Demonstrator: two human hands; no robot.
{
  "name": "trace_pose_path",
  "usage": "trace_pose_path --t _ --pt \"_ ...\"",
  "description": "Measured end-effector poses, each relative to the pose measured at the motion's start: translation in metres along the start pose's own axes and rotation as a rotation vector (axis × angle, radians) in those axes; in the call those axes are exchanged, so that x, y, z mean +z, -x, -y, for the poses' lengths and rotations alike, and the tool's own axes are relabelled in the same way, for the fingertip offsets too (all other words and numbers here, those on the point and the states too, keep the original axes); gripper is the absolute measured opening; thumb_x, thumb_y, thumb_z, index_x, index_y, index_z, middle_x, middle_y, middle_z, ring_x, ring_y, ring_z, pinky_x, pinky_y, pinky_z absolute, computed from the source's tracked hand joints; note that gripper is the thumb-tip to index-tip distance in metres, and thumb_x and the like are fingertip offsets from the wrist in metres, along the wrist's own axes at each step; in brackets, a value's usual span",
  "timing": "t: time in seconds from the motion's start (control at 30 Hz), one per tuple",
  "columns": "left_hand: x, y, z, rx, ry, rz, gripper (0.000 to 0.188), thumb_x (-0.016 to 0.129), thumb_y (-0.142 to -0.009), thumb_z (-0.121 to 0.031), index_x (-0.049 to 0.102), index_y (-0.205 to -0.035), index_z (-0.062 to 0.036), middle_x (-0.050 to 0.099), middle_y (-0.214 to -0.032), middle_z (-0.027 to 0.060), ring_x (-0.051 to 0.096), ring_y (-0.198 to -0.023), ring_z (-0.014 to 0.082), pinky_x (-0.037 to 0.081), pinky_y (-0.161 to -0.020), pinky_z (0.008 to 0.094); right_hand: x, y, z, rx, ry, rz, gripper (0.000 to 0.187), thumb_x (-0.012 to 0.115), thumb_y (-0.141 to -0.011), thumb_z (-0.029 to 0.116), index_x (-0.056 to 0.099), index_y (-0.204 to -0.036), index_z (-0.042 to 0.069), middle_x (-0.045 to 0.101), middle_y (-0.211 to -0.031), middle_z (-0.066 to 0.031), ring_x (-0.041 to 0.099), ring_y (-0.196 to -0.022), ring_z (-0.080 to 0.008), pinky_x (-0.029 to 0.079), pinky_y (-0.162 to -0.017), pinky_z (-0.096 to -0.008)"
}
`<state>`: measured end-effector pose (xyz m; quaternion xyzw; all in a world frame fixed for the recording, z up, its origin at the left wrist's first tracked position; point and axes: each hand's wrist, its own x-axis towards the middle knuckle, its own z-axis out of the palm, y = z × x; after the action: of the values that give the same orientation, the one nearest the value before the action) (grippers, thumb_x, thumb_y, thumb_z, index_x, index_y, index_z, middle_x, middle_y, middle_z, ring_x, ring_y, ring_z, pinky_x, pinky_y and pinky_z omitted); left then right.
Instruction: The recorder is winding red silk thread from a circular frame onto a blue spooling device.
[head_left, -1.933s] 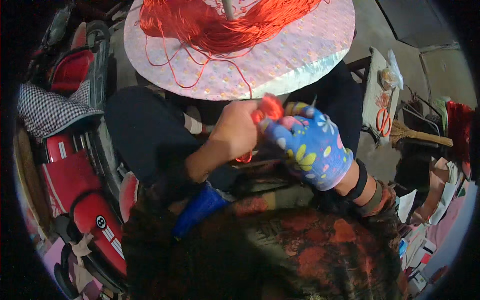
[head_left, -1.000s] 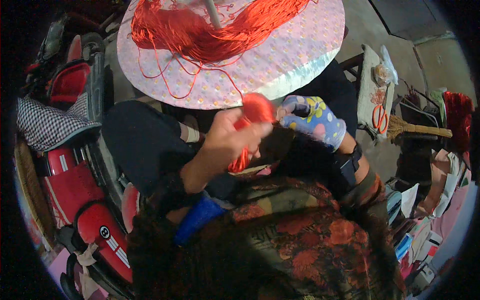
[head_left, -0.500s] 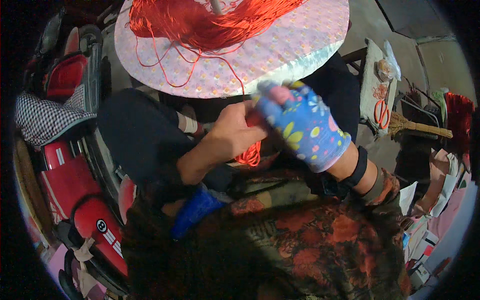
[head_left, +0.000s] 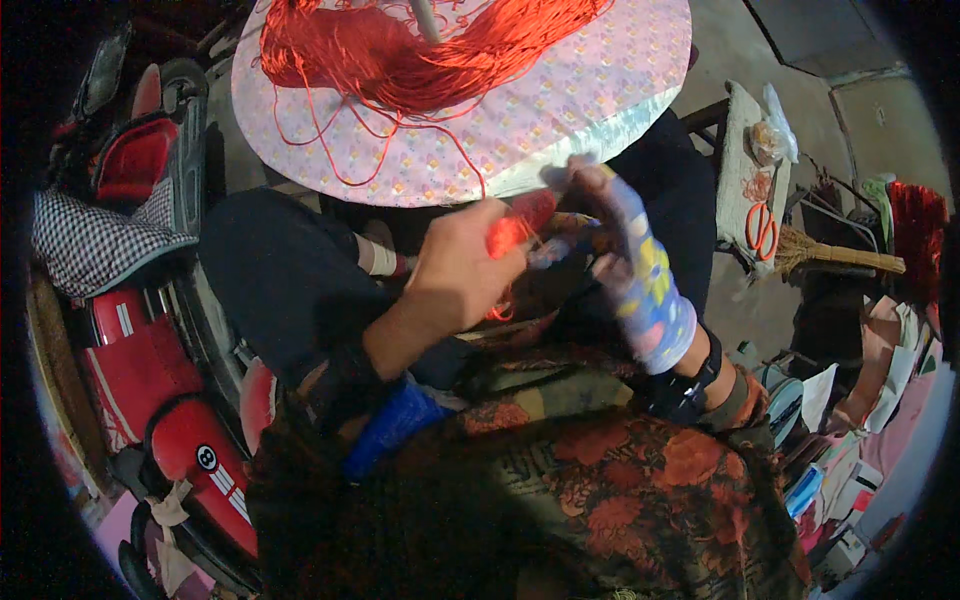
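Observation:
My bare left hand [head_left: 455,265] is closed around a small bundle of orange-red cord [head_left: 508,235]. A dark red rounded piece [head_left: 533,207] sticks out above it; its kind is unclear. Loops of cord hang below the fist. One strand runs from the fist up to a large hank of orange-red cord [head_left: 400,60] on a round, patterned, cloth-covered disc [head_left: 420,170]. Just right of the bundle is my right hand [head_left: 630,255], in a blue flowered glove. Its fingers are blurred but apart and curved, with nothing visibly held.
An upright rod [head_left: 426,20] rises from the disc. On the right, orange-handled scissors [head_left: 762,232] and a plastic bag [head_left: 778,130] lie on a pale bench beside a straw broom [head_left: 840,255]. A red ride-on vehicle [head_left: 190,450] stands at the left, near a checked cloth [head_left: 105,240].
My right hand has swung from over the bundle to its right side, and its fingers have spread. The bundle in my left hand now shows more.

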<state>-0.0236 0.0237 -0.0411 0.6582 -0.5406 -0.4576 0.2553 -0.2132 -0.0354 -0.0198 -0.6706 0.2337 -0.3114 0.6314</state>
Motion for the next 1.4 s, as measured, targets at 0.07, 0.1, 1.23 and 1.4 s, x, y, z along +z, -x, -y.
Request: trace_pose_path --t 0.07,0.1,1.23,1.4 --pt "0.006 0.002 -0.003 -0.005 -0.360 0.108 0.028 0.065 -0.077 -0.010 0.060 -0.104 -0.0026 0.065 -0.085 0.0173 0.065 -0.078 0.0331 0.050 -0.072 0.0401 0.005 -0.005 0.013 -0.009 0.136 0.097 0.060 0.062 -0.089 0.020 0.036 -0.140 0.001 0.043 -0.139 -0.0188 0.050 -0.123 -0.0276 0.044 -0.098 -0.0355" --pt "0.006 0.004 0.003 0.119 -0.262 0.139 0.027 0.064 -0.079 -0.013 0.060 -0.103 -0.0030 0.065 -0.087 0.0192 0.063 -0.080 0.0363 0.049 -0.072 0.0419 0.008 -0.009 0.017 0.018 0.167 0.143 0.056 0.060 -0.091 0.021 0.038 -0.138 0.000 0.043 -0.138 -0.0194 0.049 -0.124 -0.0287 0.044 -0.097 -0.0354" --pt "-0.015 0.002 -0.009 -0.002 1.118 -0.051 0.041 0.050 -0.097 -0.028 0.047 -0.124 0.0036 0.060 -0.101 0.0076 0.061 -0.091 0.0153 0.051 -0.083 0.0339 -0.341 0.125 -0.087 1.188 1.508 -0.429 0.031 0.062 -0.076 0.027 0.067 -0.095 0.004 0.066 -0.094 -0.0226 0.066 -0.093 -0.0350 0.053 -0.074 -0.0401" --pt "-0.028 0.008 -0.007 -0.014 1.335 -0.027 0.046 0.042 -0.099 -0.034 0.045 -0.126 0.0029 0.055 -0.097 0.0059 0.056 -0.090 0.0160 0.046 -0.094 0.0397 -0.384 0.173 -0.121 1.387 1.345 -0.375 0.044 0.069 -0.070 0.033 0.066 -0.098 -0.001 0.066 -0.100 -0.0237 0.064 -0.098 -0.0357 0.051 -0.083 -0.0412"
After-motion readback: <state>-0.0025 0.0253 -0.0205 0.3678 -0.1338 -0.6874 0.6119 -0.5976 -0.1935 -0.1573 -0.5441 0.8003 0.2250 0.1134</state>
